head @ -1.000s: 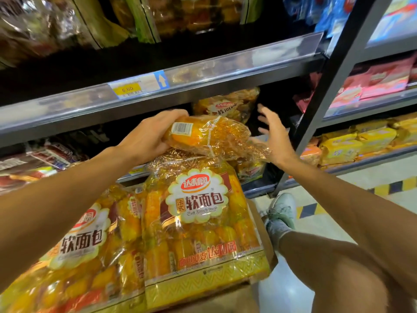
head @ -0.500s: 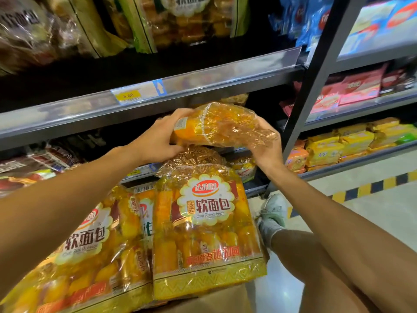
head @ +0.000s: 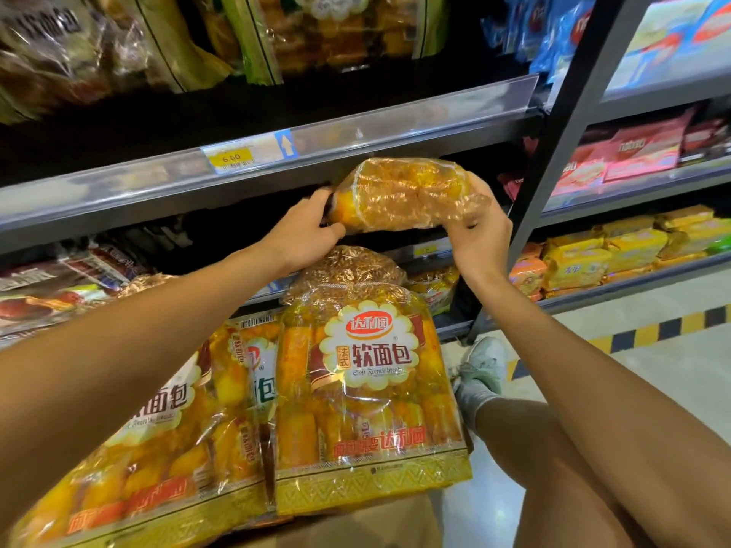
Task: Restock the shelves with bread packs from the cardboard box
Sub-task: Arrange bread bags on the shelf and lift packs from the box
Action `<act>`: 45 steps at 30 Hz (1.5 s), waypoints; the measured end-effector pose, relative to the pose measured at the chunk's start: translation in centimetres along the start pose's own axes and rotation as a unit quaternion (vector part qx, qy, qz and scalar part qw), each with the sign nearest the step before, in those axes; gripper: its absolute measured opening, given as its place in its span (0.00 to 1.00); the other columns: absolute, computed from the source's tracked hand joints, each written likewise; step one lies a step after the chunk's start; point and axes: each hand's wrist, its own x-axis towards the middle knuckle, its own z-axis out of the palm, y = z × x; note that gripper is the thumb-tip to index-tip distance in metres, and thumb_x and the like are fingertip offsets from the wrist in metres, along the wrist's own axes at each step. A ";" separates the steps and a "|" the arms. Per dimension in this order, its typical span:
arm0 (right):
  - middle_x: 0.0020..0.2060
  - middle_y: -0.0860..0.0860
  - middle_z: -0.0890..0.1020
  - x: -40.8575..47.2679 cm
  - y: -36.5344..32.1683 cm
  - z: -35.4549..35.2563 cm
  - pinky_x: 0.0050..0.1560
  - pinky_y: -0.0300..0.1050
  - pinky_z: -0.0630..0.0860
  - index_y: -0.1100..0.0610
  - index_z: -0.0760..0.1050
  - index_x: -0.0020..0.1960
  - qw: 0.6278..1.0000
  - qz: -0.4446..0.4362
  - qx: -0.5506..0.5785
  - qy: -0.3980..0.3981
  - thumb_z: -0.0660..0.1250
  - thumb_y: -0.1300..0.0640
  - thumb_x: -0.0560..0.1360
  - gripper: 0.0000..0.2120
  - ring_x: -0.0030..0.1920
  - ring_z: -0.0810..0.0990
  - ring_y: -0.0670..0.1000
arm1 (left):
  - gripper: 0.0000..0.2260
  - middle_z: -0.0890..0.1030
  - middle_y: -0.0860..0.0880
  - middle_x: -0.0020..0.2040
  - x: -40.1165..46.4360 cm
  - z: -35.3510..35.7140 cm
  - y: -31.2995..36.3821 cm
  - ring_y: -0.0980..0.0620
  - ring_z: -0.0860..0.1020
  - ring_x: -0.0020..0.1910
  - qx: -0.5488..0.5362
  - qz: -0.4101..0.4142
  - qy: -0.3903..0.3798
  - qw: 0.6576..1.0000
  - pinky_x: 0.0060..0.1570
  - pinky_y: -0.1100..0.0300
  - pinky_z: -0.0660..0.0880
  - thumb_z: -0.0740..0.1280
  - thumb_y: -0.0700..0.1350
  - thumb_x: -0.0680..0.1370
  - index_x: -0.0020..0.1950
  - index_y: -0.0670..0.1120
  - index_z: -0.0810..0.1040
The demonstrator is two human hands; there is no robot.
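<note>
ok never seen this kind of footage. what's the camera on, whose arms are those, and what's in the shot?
There is no robot here. The one view comes from a wide-angle camera worn on a person's head, looking forward and down, so the two arms are the wearer's own.

The left hand and the right hand each grip one end of a clear bread pack, held up in front of the gap under a shelf that carries a yellow price tag.

Below the hands, more bread packs stand upright in a cardboard box, of which only a brown strip shows at the bottom edge. The shelves above and to the right hold other packaged food. The person's knee and shoe show at lower right, over a light floor.
</note>
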 end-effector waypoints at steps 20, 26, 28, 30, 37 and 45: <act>0.73 0.55 0.62 1.2 4.0 2.5 0.71 0.44 0.70 0.60 0.64 0.73 0.983 -0.129 -0.129 0.009 0.71 0.60 0.76 0.28 0.74 0.65 0.51 | 0.16 0.83 0.48 0.57 5.1 1.1 -0.3 0.51 0.82 0.56 -0.171 -0.136 -0.046 0.975 0.65 0.56 0.74 0.62 0.52 0.83 0.60 0.41 0.80; 0.71 0.61 0.66 0.6 4.7 2.0 0.73 0.49 0.66 0.58 0.75 0.65 0.934 -0.265 -0.240 -0.026 0.71 0.59 0.77 0.18 0.74 0.64 0.58 | 0.16 0.84 0.44 0.53 4.5 1.0 -1.2 0.48 0.82 0.51 -0.050 -0.124 -0.009 0.991 0.58 0.51 0.77 0.60 0.55 0.82 0.47 0.45 0.78; 0.75 0.59 0.63 0.9 4.8 2.2 0.75 0.49 0.63 0.54 0.76 0.66 0.932 -0.242 -0.266 -0.049 0.68 0.57 0.79 0.15 0.77 0.60 0.56 | 0.17 0.83 0.45 0.47 3.7 0.4 -1.5 0.45 0.81 0.48 0.123 -0.039 0.024 0.991 0.52 0.49 0.77 0.58 0.55 0.83 0.42 0.46 0.74; 0.78 0.55 0.57 1.3 4.9 2.4 0.76 0.49 0.63 0.51 0.75 0.68 0.934 -0.183 -0.294 -0.083 0.66 0.55 0.81 0.16 0.79 0.54 0.54 | 0.13 0.81 0.47 0.47 2.8 -0.3 -2.1 0.45 0.79 0.47 0.204 0.090 0.024 0.974 0.47 0.48 0.76 0.58 0.53 0.84 0.46 0.47 0.76; 0.77 0.57 0.59 2.5 3.7 3.4 0.61 0.53 0.76 0.55 0.71 0.70 0.910 -0.088 -0.382 -0.132 0.66 0.54 0.81 0.19 0.76 0.58 0.58 | 0.24 0.59 0.48 0.78 1.7 -1.9 -3.8 0.42 0.71 0.67 0.402 0.286 -0.036 0.869 0.44 0.54 0.75 0.61 0.44 0.82 0.78 0.56 0.61; 0.76 0.61 0.60 2.5 4.7 3.6 0.62 0.51 0.74 0.55 0.72 0.67 0.893 -0.150 -0.397 -0.150 0.65 0.55 0.80 0.16 0.76 0.58 0.62 | 0.26 0.76 0.43 0.66 3.6 -0.7 -3.0 0.42 0.77 0.61 0.418 0.107 -0.113 0.895 0.50 0.52 0.74 0.57 0.53 0.84 0.81 0.54 0.54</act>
